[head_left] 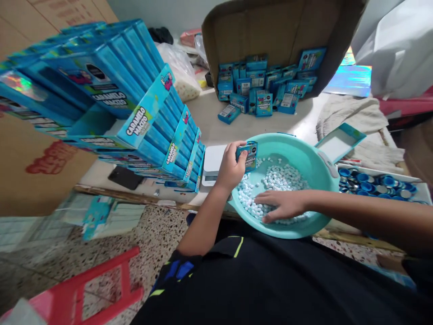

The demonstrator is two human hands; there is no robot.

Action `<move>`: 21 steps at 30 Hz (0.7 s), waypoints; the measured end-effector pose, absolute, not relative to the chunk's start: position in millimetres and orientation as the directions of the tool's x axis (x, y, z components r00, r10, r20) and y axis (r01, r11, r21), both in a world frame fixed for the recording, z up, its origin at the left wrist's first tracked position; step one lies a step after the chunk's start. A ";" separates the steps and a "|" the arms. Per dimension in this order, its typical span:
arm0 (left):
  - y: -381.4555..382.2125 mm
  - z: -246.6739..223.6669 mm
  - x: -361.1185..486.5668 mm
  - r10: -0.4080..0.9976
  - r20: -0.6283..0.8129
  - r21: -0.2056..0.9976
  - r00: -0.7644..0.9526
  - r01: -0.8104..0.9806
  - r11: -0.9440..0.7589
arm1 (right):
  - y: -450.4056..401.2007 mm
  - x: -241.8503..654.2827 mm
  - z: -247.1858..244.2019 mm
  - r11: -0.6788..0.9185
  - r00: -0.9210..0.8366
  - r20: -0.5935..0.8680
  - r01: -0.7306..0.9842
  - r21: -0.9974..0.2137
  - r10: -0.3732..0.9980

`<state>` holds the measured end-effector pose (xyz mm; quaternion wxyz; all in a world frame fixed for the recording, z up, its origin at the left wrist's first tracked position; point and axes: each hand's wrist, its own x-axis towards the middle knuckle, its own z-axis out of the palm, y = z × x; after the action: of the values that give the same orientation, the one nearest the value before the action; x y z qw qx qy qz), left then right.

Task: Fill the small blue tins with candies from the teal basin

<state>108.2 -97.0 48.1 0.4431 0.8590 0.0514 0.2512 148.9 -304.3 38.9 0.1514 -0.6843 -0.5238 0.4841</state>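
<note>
My left hand (232, 166) is wrapped round a small blue candy box (251, 155), held upright over the left rim of a turquoise basin (324, 198). Small white candies (284, 177) cover part of the basin's bottom. Palm down, my right hand (282, 204) rests on these candies with its fingers stretched out. Nothing shows in its grasp, though its underside is hidden. Beside the left hand lies a white kitchen scale (213, 160), partly covered by that hand and forearm.
Tall stacks of blue display boxes (135, 122) rise at the left. A tipped carton (250, 27) behind the basin holds several small blue boxes (264, 104). To the right sits a tray of blue-rimmed tins (372, 183). A red stool (94, 289) and a phone (125, 177) are at left.
</note>
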 end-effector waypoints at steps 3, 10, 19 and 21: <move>-97.1 47.8 106.9 0.302 0.393 0.787 0.869 -0.148 -0.599 | -311.4 144.2 44.8 -0.463 0.047 -0.506 0.481 -0.744 0.861; -97.5 46.4 108.6 0.284 0.415 0.774 0.865 -0.171 -0.610 | -291.6 148.7 34.5 -0.789 0.194 -0.791 -0.105 -0.605 0.580; -96.1 45.9 105.7 0.270 0.393 0.802 0.879 -0.184 -0.568 | -267.0 139.3 16.2 -0.536 -0.047 -0.825 -0.780 -0.322 0.564; -95.1 42.2 105.2 0.289 0.356 0.842 0.889 -0.170 -0.512 | -264.9 145.8 21.6 -0.443 0.009 -0.795 -0.826 -0.347 0.606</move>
<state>105.2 -95.1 42.2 0.4926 0.8377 0.0354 0.2331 145.8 -264.9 21.6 0.5154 -0.4889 0.1127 0.6947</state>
